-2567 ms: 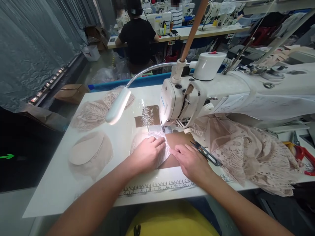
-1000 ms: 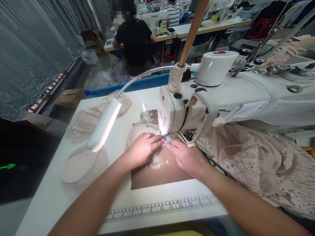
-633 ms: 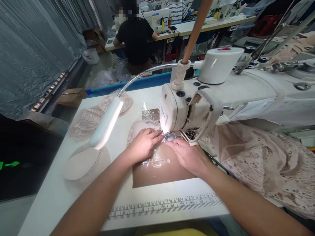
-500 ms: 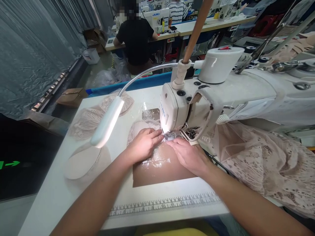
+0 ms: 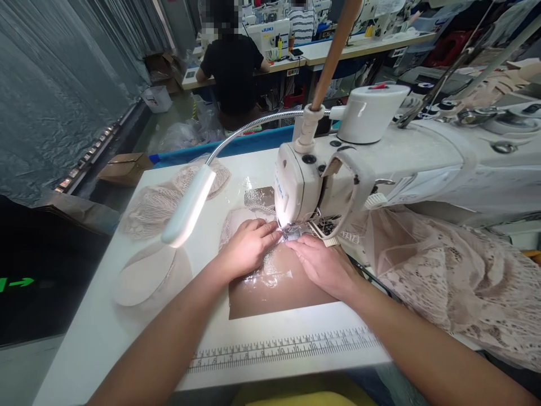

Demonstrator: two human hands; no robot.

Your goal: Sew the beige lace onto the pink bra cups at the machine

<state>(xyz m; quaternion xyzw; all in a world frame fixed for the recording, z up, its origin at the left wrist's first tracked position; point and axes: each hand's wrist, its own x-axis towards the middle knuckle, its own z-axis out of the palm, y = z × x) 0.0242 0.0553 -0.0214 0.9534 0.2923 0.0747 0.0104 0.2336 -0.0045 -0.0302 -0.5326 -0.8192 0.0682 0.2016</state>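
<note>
My left hand [image 5: 249, 247] lies on a piece of pale lace [image 5: 231, 221], its fingers bent together and pressing the fabric beside the presser foot [image 5: 291, 232] of a white sewing machine [image 5: 296, 183]. Stretched flat over the brown sheet [image 5: 270, 301], my right hand [image 5: 323, 265] has its fingertips at the foot's near right side. Whatever lies under those fingertips is hidden. Shiny clear film covers part of the brown sheet. The needle area is brightly lit and its details are hard to make out.
A lamp [image 5: 190, 208] on a bendable neck hangs over the table's left side, above lace pieces [image 5: 150, 211] and a pale cup-shaped piece [image 5: 146, 276]. A ruler strip [image 5: 283, 349] runs along the front edge. Lace fabric [image 5: 460, 276] heaps at right. A person [image 5: 232, 73] sits ahead.
The view has shifted slightly. Both hands keep nearly the same place by the presser foot, and no clear movement of the fabric shows.
</note>
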